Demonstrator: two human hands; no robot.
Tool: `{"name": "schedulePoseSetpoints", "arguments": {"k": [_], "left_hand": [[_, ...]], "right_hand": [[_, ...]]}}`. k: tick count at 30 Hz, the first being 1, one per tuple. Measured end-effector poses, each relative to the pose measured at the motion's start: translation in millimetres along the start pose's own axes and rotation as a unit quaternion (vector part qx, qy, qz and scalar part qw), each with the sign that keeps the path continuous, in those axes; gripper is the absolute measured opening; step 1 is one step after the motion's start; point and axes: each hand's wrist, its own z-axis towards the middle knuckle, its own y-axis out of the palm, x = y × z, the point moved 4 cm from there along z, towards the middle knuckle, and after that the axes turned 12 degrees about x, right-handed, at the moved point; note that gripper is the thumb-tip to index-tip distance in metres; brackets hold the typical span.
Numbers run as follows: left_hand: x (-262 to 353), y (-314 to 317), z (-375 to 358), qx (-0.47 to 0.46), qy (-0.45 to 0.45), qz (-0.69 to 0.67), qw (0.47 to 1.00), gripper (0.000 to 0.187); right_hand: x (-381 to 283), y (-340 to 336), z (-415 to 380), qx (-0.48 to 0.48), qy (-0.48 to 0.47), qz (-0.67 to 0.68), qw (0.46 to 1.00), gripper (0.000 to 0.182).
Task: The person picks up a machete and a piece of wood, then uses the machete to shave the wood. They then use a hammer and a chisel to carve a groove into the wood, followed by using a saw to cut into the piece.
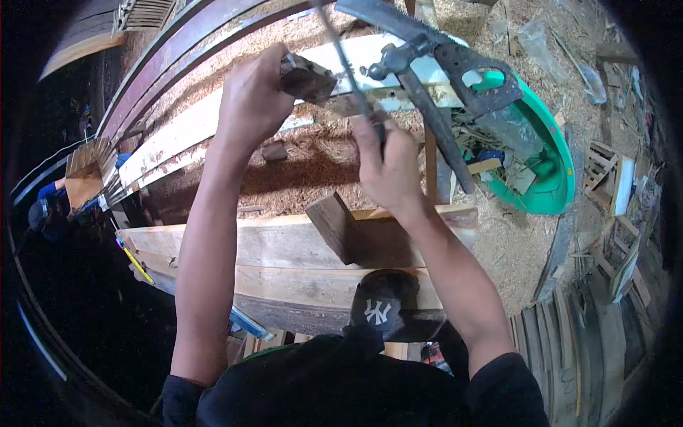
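Wooden block [309, 84], brown and rough-faced, is held above curly wood shavings [313, 151] by the left grip [252, 103], its fingers clamped around it. To the right of that grip slants a slim metal tool [343, 60] (blurred, so its exact kind is unclear); whether it touches the block, I cannot tell. Lower down, an angled wood offcut [331, 224] rests on long, pale, grained planks [277, 260]. Below the right grip [390, 167], which is closed round the tool's lower end, a black cap [388, 299] bears a white interlocked "NY". Right of that grip lie a dark hammer [430, 114], a toothed handsaw [449, 65] and a curved green basin [567, 160] holding scraps.
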Motion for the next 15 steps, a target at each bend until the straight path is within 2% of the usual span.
{"name": "schedulePoseSetpoints", "arguments": {"k": [2, 3, 5, 8, 10, 12, 13, 15], "left_hand": [[-0.4, -1.0, -2.4, 0.004, 0.020, -0.005, 1.000, 0.021], [-1.4, -0.7, -2.2, 0.001, 0.019, 0.007, 1.000, 0.019], [-6.2, 1.4, -1.4, 0.005, 0.015, 0.016, 1.000, 0.019], [0.1, -1.8, 0.5, -0.003, 0.013, 0.020, 1.000, 0.018], [-1.3, -0.9, -1.4, -0.016, -0.008, 0.020, 1.000, 0.018], [-2.5, 0.5, -2.9, 0.027, 0.037, 0.003, 0.999, 0.018], [-3.2, -0.4, -2.4, 0.029, 0.038, 0.003, 0.999, 0.018], [-3.3, -0.8, 1.2, 0.013, 0.019, -0.010, 1.000, 0.019]], "right_hand": [[-1.8, 5.2, -6.9, 0.035, -0.005, 0.102, 0.994, 0.059], [2.5, 11.4, -8.1, 0.035, -0.006, 0.103, 0.994, 0.059], [25.4, 26.8, -8.6, -0.030, 0.064, -0.099, 0.993, 0.059], [32.0, 12.8, 1.2, 0.015, 0.017, -0.122, 0.992, 0.061], [2.4, -1.6, -1.8, 0.016, -0.006, 0.004, 1.000, 0.060], [5.5, 5.9, -10.3, 0.044, -0.024, 0.103, 0.993, 0.059], [13.3, 12.7, -10.9, 0.045, -0.026, 0.104, 0.993, 0.059], [35.0, 27.7, -8.0, -0.037, 0.071, -0.087, 0.993, 0.060]]}}
